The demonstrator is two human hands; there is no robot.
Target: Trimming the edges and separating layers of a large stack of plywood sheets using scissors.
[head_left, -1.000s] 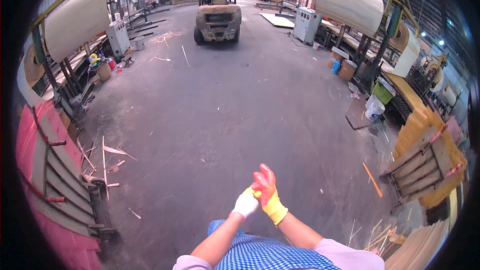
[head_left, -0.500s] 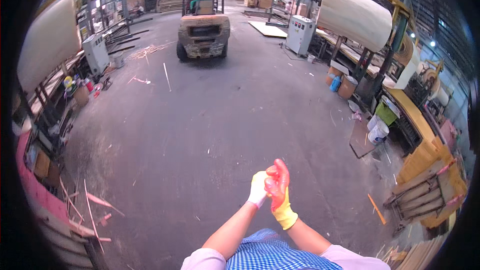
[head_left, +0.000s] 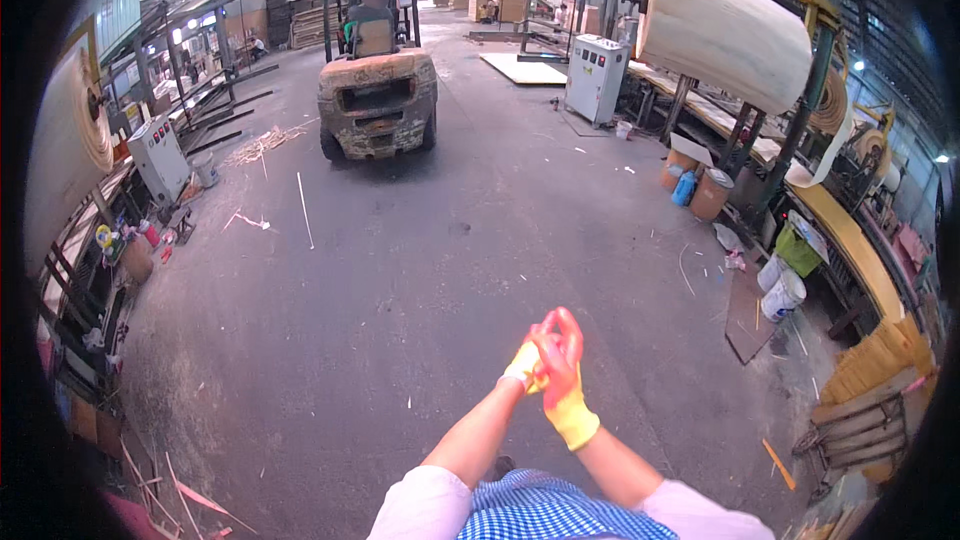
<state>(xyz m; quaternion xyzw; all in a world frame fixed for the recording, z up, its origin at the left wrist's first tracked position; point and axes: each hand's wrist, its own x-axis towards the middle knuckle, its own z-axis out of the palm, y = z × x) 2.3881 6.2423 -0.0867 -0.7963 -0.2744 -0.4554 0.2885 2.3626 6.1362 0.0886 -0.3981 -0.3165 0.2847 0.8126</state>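
Observation:
Ahead of my apron, my left hand [head_left: 527, 364] and my right hand [head_left: 563, 370] are pressed together. The right one wears a yellow glove with a red coated palm and fingers; yellow glove with a pale band shows on the left. Fingers of both are curled closed against each other, overlapping, so whatever is between them is hidden. The blue checked apron [head_left: 545, 510] lies below them.
A worn forklift [head_left: 376, 100] with a seated person [head_left: 370, 10] is ahead on the concrete floor [head_left: 450, 270]. Veneer rolls [head_left: 725, 32], control cabinets [head_left: 592, 80], buckets [head_left: 782, 295] and a trolley [head_left: 855, 440] line the sides. Scraps [head_left: 260, 145] litter the floor. Distant workers appear behind.
The forklift and side machinery appear nearer, and the forklift sits further left. My clasped hands have shifted up and right, and my left hand now shows more yellow glove.

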